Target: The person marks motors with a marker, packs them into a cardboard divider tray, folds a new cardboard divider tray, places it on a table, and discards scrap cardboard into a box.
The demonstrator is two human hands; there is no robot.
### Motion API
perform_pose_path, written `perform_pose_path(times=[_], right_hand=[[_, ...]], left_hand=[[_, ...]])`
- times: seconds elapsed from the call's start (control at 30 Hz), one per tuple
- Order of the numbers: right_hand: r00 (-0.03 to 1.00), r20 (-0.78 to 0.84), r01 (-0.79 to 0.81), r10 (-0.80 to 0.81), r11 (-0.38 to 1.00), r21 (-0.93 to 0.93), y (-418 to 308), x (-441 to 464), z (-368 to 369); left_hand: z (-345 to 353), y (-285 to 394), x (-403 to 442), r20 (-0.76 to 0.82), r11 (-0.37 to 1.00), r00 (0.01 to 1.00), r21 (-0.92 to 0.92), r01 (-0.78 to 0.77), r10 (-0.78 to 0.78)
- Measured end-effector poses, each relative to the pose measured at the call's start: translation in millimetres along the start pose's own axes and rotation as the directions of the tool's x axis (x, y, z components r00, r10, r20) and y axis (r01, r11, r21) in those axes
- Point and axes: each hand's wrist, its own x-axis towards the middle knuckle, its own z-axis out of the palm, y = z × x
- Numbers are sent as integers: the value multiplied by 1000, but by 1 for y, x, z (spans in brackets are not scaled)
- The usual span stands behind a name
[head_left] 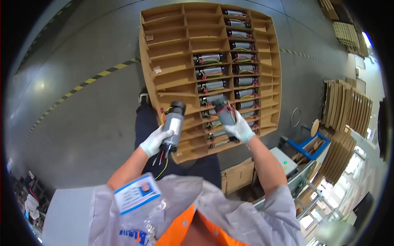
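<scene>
My left hand point(155, 140), in a white glove, is wrapped round a grey cylindrical motor point(174, 126) with a black end cap, a white label and loose wires. Another grey motor point(225, 115), with red and yellow wires, is gripped by my gloved right hand point(240, 128). Both motors are over the near part of a large cardboard box point(279, 90) divided into narrow compartments. Similar motors point(210, 73) lie in two of its middle columns. The left columns and the far right column show bare cardboard slots.
Stacks of folded cardboard point(344, 102) stand at the right, beside a blue frame point(310, 151). A cardboard carton point(238, 176) sits near my right elbow. Yellow-black tape point(92, 78) marks the grey floor at the left. A pale surface point(67, 217) lies at lower left.
</scene>
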Motion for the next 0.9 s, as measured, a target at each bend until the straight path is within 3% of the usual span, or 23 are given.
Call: perform_pose_path(times=[0.03,0.07,0.1,0.17,0.23,0.27,0.3,0.37,0.43,0.47,0.63,0.73,0.77,0.83,0.87,0.9], right_hand=[[998,60,14,-6,991,-129,22,58,-12],[996,38,-56,76,927,-370,-42,88,-28],[1000,-18,9,-20,878,-479,-15,143,-36],[994,-25,79,-111,829,-554,-44,217,-52],[989,-16,88,-145,682,-726,-57,287,-63],[975,41,168,-220,601,-781,-64,315,-68],[975,53,144,-215,434,-889,-65,345,-69],[977,146,181,-156,247,-952,-83,387,-67],[960,247,267,-133,163,-950,-93,416,-64],[958,274,284,-84,161,-945,-98,428,-59],[889,401,426,-221,81,-901,-75,466,-31],[890,376,412,-257,105,-905,-53,462,-23],[853,339,414,-397,120,-902,-44,454,-20],[791,215,458,-573,321,-829,-70,409,0],[826,153,448,-543,467,-762,-81,376,14],[854,77,478,-515,718,-507,-78,343,31]], left_hand=[[-9,3,7,-29,1000,1000,-1,-8,8],[-14,7,12,-21,998,997,3,-68,68],[-23,6,20,-45,997,996,7,-82,82],[-30,3,26,-130,999,990,-7,-51,50],[-28,0,28,-178,996,981,-36,-80,72],[-31,-6,29,-209,997,976,-41,-64,54],[-35,-9,30,-220,997,975,-74,-36,19],[-39,-12,35,-243,989,970,-146,-5,-31],[-40,-11,39,-268,989,961,-147,20,-59],[-41,-8,41,-289,990,955,-134,31,-69],[-40,9,61,-321,989,947,-144,-25,-23],[-38,28,85,-295,989,955,-138,-45,2],[-35,36,97,-293,993,955,-96,-64,33],[-24,58,124,-271,993,956,-22,-118,107],[-14,70,139,-272,986,948,41,-164,168],[-5,82,156,-270,972,935,107,-210,231]])
